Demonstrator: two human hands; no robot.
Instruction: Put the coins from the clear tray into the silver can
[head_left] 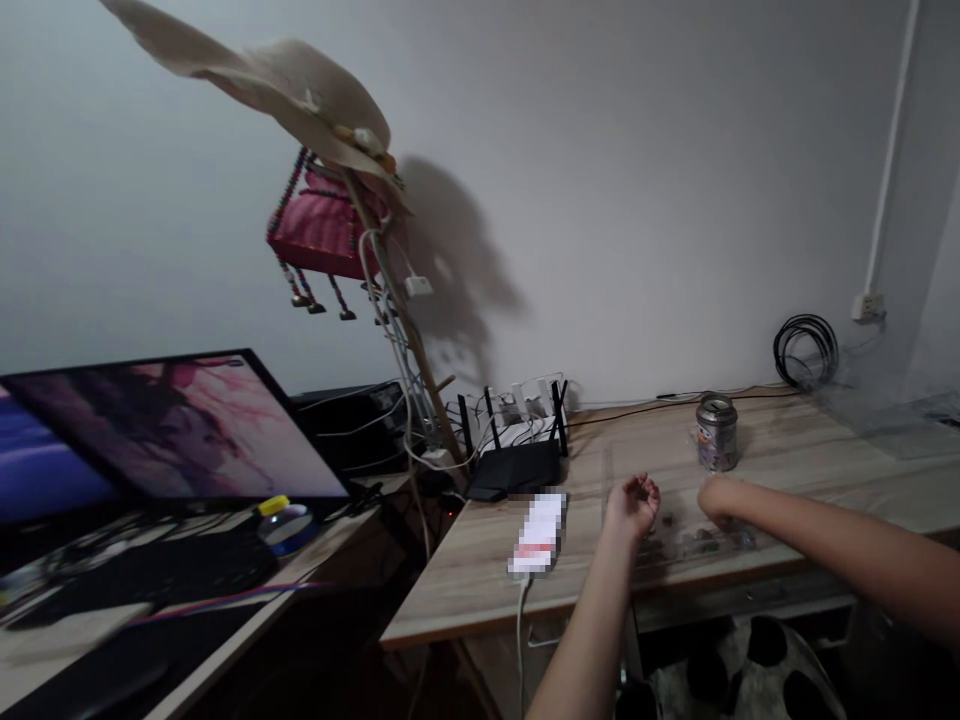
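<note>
My left hand point(634, 506) is above the desk near its front edge, palm turned to the right. Its fingers are loosely curled and a little apart, with nothing visible in them. To its right, my right hand point(721, 500) bends down at the wrist toward the desk, and its fingers are hidden behind the wrist. Several small dark and coloured pieces point(703, 541) lie below and between the hands, on or in something clear; they are too small and blurred to name. A silver tin can with a printed picture point(717, 434) stands upright just behind my right hand.
A phone with a blurred screen point(538, 535) lies left of my hands, its white cable point(521, 630) hanging over the edge. Behind it are a black router point(514, 470) and cables. A monitor point(187, 425), bottle point(286, 526), pink bag point(322, 228) and straw hat point(300, 90) are left. Coiled cable point(805, 350) sits right.
</note>
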